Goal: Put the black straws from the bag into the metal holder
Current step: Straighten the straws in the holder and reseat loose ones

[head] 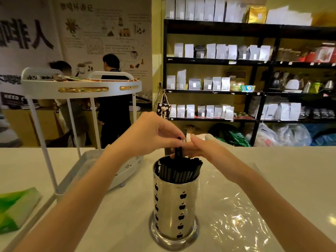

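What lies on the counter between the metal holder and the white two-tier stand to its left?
In the head view, only bare counter separates the metal holder from the white stand; the left forearm passes above it.

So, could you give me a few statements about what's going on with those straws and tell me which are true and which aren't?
1. The metal holder stands upright on the counter. True.
2. The holder is empty. False: it is packed with black straws.
3. The left hand pinches a few straws above the holder. True.
4. The right hand rests flat on the counter. False: it is raised beside the straws at the holder's mouth.
5. The clear plastic bag lies to the left of the holder. False: it lies to the right.
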Motion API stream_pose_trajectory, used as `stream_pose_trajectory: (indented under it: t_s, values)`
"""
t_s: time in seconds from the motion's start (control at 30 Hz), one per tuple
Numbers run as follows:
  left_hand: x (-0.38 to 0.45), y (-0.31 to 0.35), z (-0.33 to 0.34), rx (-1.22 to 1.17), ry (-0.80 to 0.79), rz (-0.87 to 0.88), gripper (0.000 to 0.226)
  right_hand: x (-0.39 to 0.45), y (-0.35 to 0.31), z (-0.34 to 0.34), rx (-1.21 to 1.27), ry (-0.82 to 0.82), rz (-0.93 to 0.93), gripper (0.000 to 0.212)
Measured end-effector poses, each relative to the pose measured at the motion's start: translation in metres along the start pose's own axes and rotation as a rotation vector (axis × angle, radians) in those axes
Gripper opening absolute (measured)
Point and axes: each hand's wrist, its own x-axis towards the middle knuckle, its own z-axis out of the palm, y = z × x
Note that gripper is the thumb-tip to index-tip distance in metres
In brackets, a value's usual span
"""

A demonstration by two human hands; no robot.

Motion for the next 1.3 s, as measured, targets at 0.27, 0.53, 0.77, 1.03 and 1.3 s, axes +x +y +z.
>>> stream_pose_trajectory:
  t_s: [0.27, 0.53, 0.77, 1.03, 1.3]
  values:
    - [-0.015, -0.013, 0.022, -0.040, -0.020, -0.084, 0.019, -0.020, 0.013, 0.008, 0.124, -0.053, 0.062, 0.052]
    - [-0.024, -0.008, 0.023, -0.175, -0.104, -0.218, 0.037, -0.033, -0.004, 0.003, 0.013, -0.016, -0.124, 0.046]
    - [-0.030, 0.003, 0.023, -0.182, 0.001, -0.093, 0.027, -0.039, 0.013, -0.009, -0.038, 0.239, -0.364, 0.026]
    - [-0.038, 0.013, 0.039, 0.081, 0.023, 0.066, 0.044, -0.051, 0.018, -0.007, -0.325, 0.312, -0.557, 0.034]
    - [-0.044, 0.011, 0.046, 0.019, 0.071, -0.041, 0.030, -0.048, 0.011, -0.003, -0.410, 0.324, -0.557, 0.022]
